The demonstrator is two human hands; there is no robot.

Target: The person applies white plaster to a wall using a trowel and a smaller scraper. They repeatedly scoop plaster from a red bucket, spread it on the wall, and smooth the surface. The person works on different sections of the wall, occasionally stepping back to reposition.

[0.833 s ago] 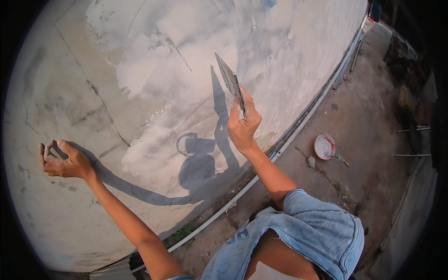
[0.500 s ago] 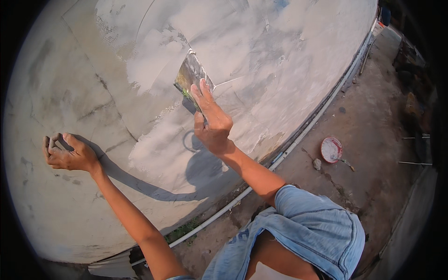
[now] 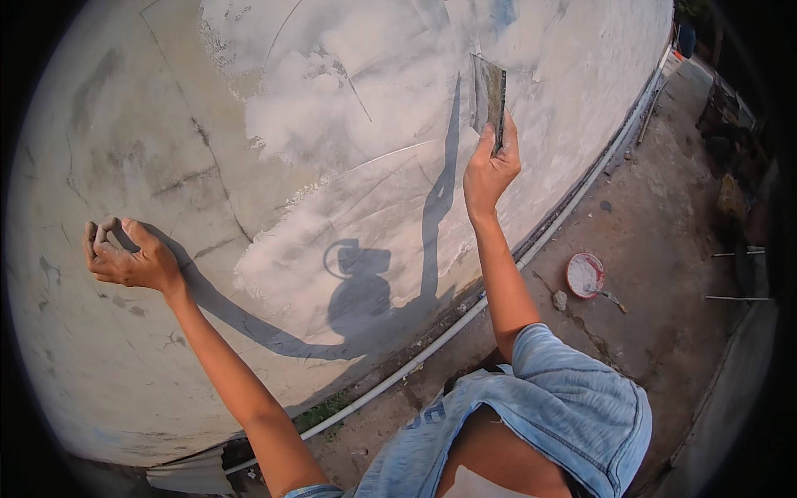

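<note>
My right hand (image 3: 491, 178) grips a flat, rectangular metal scraper (image 3: 489, 95) by its lower edge, thumb on one face and fingers behind. The blade stands upright, lifted off the curved wall (image 3: 349, 195), and its shadow falls on the wall to the left. White plaster covers the wall in front of this hand, smooth in places and ragged at its left border. On the bare grey part at the left, my left hand (image 3: 133, 261) is close to the surface, fingers loosely curled and apart, with nothing visible in it. Whether it touches the wall I cannot tell.
A red bowl (image 3: 575, 271) of white paste, with a brush (image 3: 613, 300) at its rim, stands on the ground at the right. Beside it lies a small stone (image 3: 559, 300). A pale pipe (image 3: 398, 373) runs along the wall's base. Dark cracks cross the grey wall.
My right hand has moved right and up, taking the scraper off the wall and turning it nearly edge-on. The left hand has shifted only slightly.
</note>
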